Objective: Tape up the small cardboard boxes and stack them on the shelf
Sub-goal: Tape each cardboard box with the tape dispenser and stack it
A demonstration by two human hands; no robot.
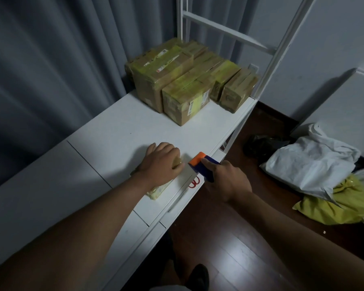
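A small flat box (159,191) wrapped in yellowish tape lies on the white desk (118,131) near its front edge. My left hand (162,162) lies on top of it, fingers curled over its far end. My right hand (225,179) grips a blue tape dispenser (204,166) with an orange toothed head, just right of the box at the desk's edge. A strip of clear tape seems to run from the dispenser toward the box. Several taped cardboard boxes (187,80) stand packed together at the desk's far end, inside the white shelf frame (282,47).
Grey curtains hang behind the desk. Red scissors (194,182) lie at the desk edge below the dispenser. On the dark wooden floor to the right lie a white bag (311,162), a yellow bag (345,204) and a black bag (263,145). My foot (200,276) is below.
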